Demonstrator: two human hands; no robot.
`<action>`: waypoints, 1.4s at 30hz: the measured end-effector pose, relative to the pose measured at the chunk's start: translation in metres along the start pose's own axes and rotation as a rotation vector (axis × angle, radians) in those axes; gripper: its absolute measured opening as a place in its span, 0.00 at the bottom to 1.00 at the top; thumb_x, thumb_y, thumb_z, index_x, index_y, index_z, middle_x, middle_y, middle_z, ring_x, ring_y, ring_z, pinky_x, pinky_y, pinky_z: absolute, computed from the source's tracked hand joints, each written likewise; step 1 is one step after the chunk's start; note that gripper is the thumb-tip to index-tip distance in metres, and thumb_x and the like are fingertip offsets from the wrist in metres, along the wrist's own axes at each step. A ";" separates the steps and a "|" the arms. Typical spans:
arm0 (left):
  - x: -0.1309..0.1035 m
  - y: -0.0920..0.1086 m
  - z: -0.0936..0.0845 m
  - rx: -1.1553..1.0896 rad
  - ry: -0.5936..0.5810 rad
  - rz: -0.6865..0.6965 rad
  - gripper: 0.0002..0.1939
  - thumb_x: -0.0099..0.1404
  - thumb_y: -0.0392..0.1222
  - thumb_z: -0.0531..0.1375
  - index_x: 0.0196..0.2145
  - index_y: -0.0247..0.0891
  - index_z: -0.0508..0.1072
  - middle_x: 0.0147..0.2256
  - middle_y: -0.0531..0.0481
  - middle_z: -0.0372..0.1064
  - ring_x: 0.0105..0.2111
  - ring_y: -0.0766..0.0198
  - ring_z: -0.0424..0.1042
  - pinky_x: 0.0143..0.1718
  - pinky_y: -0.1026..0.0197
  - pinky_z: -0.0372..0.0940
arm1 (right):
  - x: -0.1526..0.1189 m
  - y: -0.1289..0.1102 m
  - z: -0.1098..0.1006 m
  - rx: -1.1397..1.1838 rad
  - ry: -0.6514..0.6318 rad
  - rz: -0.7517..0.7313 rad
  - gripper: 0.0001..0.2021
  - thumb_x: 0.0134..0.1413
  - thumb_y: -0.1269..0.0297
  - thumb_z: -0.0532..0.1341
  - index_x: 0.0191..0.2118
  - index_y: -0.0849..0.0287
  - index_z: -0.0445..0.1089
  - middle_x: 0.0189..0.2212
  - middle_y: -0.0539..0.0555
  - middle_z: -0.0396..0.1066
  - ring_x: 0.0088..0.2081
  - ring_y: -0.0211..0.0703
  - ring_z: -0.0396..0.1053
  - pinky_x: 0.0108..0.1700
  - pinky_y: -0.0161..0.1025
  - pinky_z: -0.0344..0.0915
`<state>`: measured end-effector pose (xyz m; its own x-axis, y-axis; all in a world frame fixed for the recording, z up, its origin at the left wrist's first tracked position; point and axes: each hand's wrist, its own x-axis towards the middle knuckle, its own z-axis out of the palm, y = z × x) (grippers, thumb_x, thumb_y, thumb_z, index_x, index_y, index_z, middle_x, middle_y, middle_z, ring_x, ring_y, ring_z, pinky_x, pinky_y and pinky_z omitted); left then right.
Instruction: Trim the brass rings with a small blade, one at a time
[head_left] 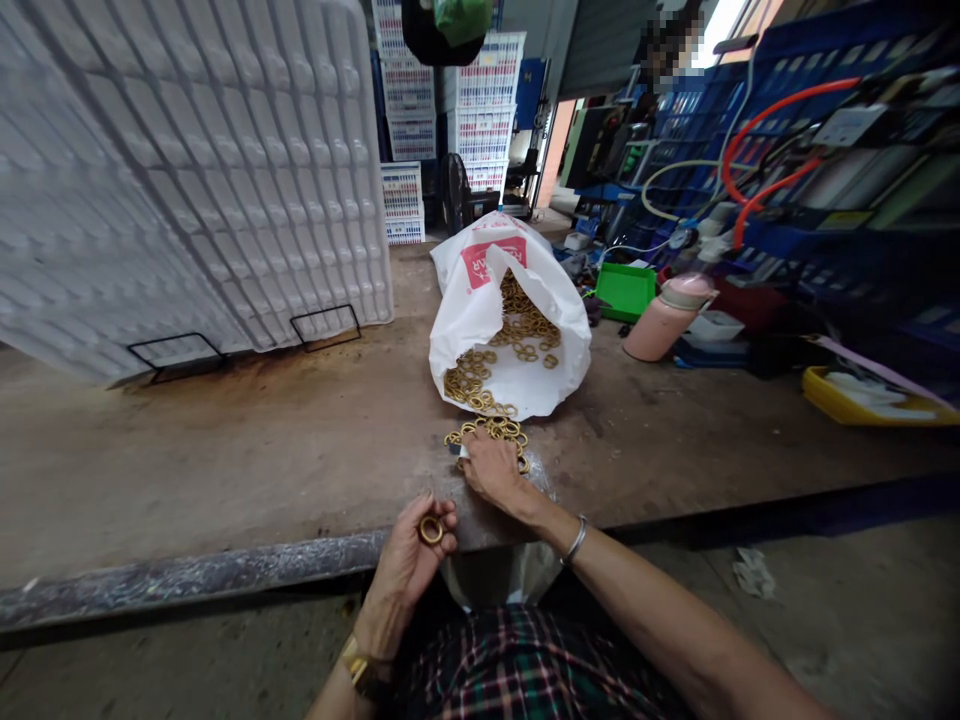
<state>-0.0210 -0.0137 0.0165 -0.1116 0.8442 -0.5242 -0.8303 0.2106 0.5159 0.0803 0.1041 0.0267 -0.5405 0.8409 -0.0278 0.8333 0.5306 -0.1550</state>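
A brass-coloured ring rests in my left hand, which is palm up at the table's front edge with the fingers curled round it. My right hand reaches over a small pile of rings on the table, its fingers bent down among them; a small white and dark piece shows at its fingertips. Just behind the pile lies a white sack with red print, its torn mouth facing me and many more rings inside.
Ribbed white trays stand at the left of the brown table on wire supports. To the right are a green tray, a pink bottle and a yellow tray. White crates are stacked behind.
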 end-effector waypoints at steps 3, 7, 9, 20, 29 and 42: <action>0.000 -0.002 0.001 0.052 -0.012 0.038 0.14 0.48 0.42 0.66 0.25 0.34 0.65 0.25 0.52 0.67 0.22 0.71 0.65 0.18 0.71 0.56 | -0.001 0.002 -0.001 0.023 -0.019 0.010 0.11 0.53 0.66 0.52 0.41 0.60 0.66 0.39 0.59 0.68 0.33 0.46 0.68 0.32 0.38 0.58; 0.002 -0.004 0.006 0.243 -0.006 0.147 0.16 0.48 0.46 0.66 0.27 0.36 0.63 0.22 0.57 0.62 0.17 0.76 0.58 0.14 0.73 0.48 | -0.006 0.006 -0.001 0.045 0.001 -0.007 0.11 0.53 0.65 0.52 0.42 0.60 0.64 0.40 0.58 0.67 0.37 0.45 0.68 0.35 0.38 0.57; 0.006 -0.004 0.009 0.366 0.036 0.204 0.17 0.49 0.49 0.64 0.30 0.36 0.63 0.22 0.58 0.61 0.16 0.76 0.55 0.13 0.73 0.46 | -0.010 0.008 -0.002 0.053 0.018 -0.028 0.10 0.54 0.65 0.52 0.41 0.58 0.64 0.41 0.57 0.67 0.37 0.45 0.67 0.36 0.38 0.57; 0.041 0.002 0.024 0.668 0.019 0.185 0.20 0.48 0.55 0.62 0.26 0.35 0.65 0.16 0.60 0.56 0.12 0.77 0.49 0.11 0.72 0.42 | -0.019 0.011 -0.004 0.168 0.099 -0.091 0.08 0.53 0.66 0.54 0.38 0.57 0.67 0.37 0.53 0.68 0.38 0.42 0.66 0.35 0.35 0.55; 0.034 -0.006 0.021 0.546 0.044 0.293 0.21 0.50 0.54 0.62 0.33 0.35 0.67 0.19 0.60 0.57 0.14 0.77 0.51 0.13 0.72 0.44 | -0.022 0.016 0.001 0.517 0.149 0.065 0.09 0.57 0.62 0.52 0.32 0.58 0.66 0.27 0.50 0.67 0.28 0.37 0.63 0.30 0.32 0.54; 0.027 -0.016 0.018 0.700 0.083 0.466 0.15 0.55 0.50 0.59 0.31 0.34 0.72 0.18 0.57 0.61 0.15 0.74 0.55 0.17 0.70 0.51 | -0.030 0.006 0.013 1.197 -0.104 0.174 0.20 0.55 0.53 0.49 0.18 0.59 0.59 0.12 0.45 0.56 0.16 0.31 0.52 0.20 0.30 0.50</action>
<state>-0.0013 0.0150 0.0064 -0.4213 0.8872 -0.1881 -0.1627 0.1301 0.9781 0.1003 0.0809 0.0138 -0.4847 0.8492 -0.2094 0.2917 -0.0687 -0.9541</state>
